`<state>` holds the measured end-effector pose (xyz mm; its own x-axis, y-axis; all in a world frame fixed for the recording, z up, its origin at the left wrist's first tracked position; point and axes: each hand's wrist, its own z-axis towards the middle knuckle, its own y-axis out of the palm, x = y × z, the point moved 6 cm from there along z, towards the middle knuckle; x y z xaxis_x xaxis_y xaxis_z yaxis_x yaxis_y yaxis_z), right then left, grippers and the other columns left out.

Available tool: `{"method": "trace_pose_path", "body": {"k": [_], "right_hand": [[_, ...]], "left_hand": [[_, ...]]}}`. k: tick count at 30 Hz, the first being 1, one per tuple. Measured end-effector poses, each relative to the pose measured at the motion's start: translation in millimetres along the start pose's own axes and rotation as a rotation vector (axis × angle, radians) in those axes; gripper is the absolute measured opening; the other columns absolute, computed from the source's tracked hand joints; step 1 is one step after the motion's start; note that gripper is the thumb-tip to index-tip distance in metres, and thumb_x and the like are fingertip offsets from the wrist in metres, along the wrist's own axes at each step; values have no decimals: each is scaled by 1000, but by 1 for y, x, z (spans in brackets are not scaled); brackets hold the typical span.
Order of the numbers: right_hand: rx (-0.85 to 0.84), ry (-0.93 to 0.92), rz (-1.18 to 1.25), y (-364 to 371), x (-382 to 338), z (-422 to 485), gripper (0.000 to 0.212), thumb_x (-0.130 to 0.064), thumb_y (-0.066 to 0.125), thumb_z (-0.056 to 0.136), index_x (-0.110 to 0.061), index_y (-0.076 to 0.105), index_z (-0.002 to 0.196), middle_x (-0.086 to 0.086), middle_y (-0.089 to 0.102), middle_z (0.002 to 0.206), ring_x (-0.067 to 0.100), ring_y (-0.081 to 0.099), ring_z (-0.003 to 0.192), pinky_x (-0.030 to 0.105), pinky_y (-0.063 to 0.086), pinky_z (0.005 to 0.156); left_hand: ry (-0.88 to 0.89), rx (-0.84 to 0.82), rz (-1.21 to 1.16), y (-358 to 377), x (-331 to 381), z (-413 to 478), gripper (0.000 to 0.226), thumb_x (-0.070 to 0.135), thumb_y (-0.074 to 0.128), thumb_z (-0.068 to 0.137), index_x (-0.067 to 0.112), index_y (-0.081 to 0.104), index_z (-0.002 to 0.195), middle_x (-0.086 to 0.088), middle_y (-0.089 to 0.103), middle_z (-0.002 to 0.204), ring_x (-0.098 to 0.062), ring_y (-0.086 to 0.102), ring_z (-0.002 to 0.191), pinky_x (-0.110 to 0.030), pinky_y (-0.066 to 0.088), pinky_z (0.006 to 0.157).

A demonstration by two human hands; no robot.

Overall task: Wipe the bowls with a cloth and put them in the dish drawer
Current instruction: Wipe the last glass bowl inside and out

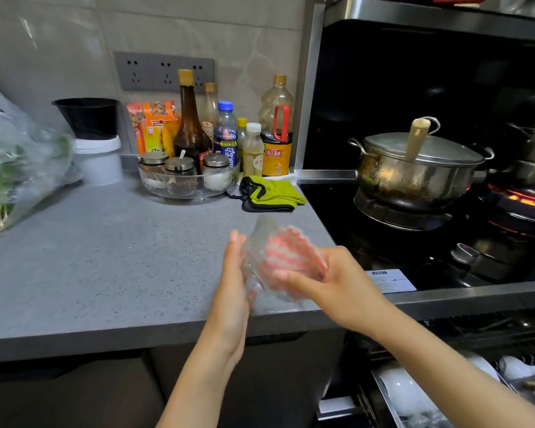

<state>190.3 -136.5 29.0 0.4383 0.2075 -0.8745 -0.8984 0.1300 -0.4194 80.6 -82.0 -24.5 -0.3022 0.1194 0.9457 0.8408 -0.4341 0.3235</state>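
We logged the clear glass bowl [261, 234], blurred, above the grey counter's [105, 257] front edge. The left hand [233, 282] lay flat-fingered against its outer wall. The right hand [331, 279] gripped a pink-and-white checked cloth [288, 254] inside it. We judged it rigid, slick, breakable: cup the wall.

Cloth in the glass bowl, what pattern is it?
The cloth is pink-and-white checked, though blurred; head view.

My left hand [235, 282] upright, fingers straight toward twelve o'clock, palm facing three o'clock, my right hand [337, 282] just beside it at three o'clock, blurred fingers curled round the cloth [291, 253], thumb toward nine o'clock, forearms entering from six and four o'clock
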Motion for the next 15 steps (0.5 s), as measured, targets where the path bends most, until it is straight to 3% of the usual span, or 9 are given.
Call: {"method": "trace_pose_path", "body": {"k": [2,5,8,10,12,13,15], "right_hand": [[64,43,176,-10,-1,4,7,-22,75,77,-21,75,83,-12,73,74,-5,66,72,15,51,70],[104,58,424,-16,0,9,22,-35,88,61,-24,78,77,-1,75,82,10,69,79,22,54,67],[103,67,569,-19,3,17,52,-56,90,37,-33,77,82,0,73,87,18,68,81,26,55,67],[106,79,610,-22,4,20,47,-56,87,44,-33,77,84,0,74,91,14,69,84,26,57,71],[111,136,618,-25,6,22,24,-48,75,59,-36,77,80,-1,74,93,12,70,83,29,57,76],[114,176,605,-27,9,23,25,-44,70,64,-33,77,85,2,74,96,15,70,85,33,56,80],[104,242,556,-28,18,23,43,-44,68,69,-21,71,106,9,72,108,23,70,96,42,54,89]], "left_hand": [[-35,-12,-141,1,6,5,71,70,28,86,25,49,137,-2,64,127,-15,59,119,-41,38,107],[-148,-21,-369,0,9,13,67,60,32,93,10,72,109,-14,71,110,-22,69,100,-38,50,86],[-202,-70,-564,0,9,18,62,55,49,87,3,70,110,-18,67,116,-27,66,106,-44,47,99],[-160,-114,-651,-2,14,21,54,49,71,74,5,72,105,-14,70,111,-23,70,96,-39,52,94],[-114,-161,-732,-3,16,23,58,36,92,50,9,74,99,-8,73,98,-17,72,81,-33,60,75],[-98,-153,-754,-5,15,24,63,30,96,41,11,75,96,-5,74,92,-14,72,77,-31,61,69],[-78,-112,-743,-8,13,25,68,27,99,33,14,76,95,-2,74,92,-10,72,78,-30,60,72]]}}
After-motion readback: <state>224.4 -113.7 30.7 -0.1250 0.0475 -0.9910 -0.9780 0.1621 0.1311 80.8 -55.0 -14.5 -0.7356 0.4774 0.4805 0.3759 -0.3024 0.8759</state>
